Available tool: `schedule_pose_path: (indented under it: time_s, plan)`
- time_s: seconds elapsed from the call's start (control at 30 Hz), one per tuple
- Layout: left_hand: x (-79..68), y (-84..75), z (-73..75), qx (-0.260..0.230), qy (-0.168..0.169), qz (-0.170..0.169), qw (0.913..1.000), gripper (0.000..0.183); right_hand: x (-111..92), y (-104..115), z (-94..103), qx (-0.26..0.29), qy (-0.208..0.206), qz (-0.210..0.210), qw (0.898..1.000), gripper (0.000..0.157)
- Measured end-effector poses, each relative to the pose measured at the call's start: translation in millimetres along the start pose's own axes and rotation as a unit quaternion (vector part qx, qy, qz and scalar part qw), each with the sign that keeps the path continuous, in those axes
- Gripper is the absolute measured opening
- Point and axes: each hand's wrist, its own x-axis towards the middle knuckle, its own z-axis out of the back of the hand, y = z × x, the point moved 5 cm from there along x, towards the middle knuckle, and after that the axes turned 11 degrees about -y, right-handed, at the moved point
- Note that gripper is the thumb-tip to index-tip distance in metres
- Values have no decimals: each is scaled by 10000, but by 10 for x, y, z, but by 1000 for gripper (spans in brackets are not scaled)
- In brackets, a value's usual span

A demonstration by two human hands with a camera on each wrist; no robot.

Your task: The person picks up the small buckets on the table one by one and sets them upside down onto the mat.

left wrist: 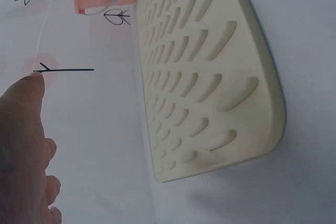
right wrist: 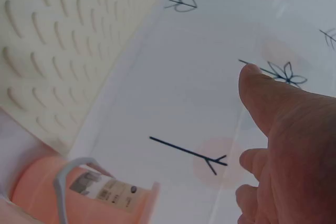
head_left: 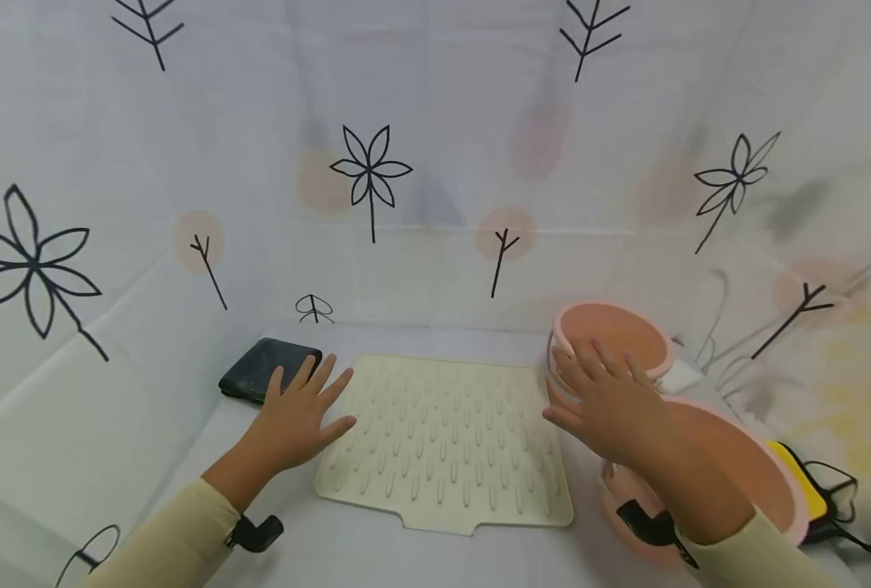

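A dark folded cloth [head_left: 269, 369] lies at the far left of the table [head_left: 377, 555], just beyond the left hand [head_left: 299, 416]. The left hand is flat and palm down, its fingers [head_left: 330, 377] straight and spread, holding nothing; the fingertips reach the left edge of the cream ribbed mat [head_left: 446, 441], which lies flat at the centre of the table. The left wrist view shows the mat [left wrist: 210, 72] just beside the thumb. The right hand [head_left: 608, 400] hovers over the right edge of the mat, fingers [head_left: 578, 359] straight and slightly spread, gripping nothing. Its fingertips are at the near rim of a small pink bowl [head_left: 615, 335]; whether they touch it cannot be told. A larger pink bowl [head_left: 744, 474] sits under the right forearm. A yellow and black object [head_left: 803, 490] lies at the far right.
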Motion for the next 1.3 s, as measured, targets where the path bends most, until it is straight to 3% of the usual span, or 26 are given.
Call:
schedule_pose_path:
  time_s: [0.3, 0.47, 0.7, 0.87, 1.07, 1.23, 1.3]
  plan:
    - [-267, 47, -282, -656, 51, 464, 9968, 83, -226, -76, 67, 735, -123, -406, 9964, 102]
    - [-362, 41, -376, -1029, 166, 730, 9919, 82, -384, -116, 68, 711, -132, -540, 9959, 108]
    - [-378, 9, -375, -1414, -40, 1094, 9839, 81, -566, -129, 50, 550, -353, -691, 9955, 111]
    - [-396, -30, -440, -1707, 183, 1313, 9764, 81, -762, -167, 56, 656, -956, -681, 9909, 103]
    - [-440, -55, -604, -2185, 648, 1661, 9594, 86, -960, -230, 64, 849, -2007, -603, 9741, 90]
    - [-456, -89, -738, -2333, 840, 1742, 9530, 96, -1041, -250, 19, 855, -1917, -832, 9742, 93]
    - [-473, -95, -793, -2397, 878, 1732, 9512, 101, -1064, -201, 4, 451, -1891, -135, 9808, 54]
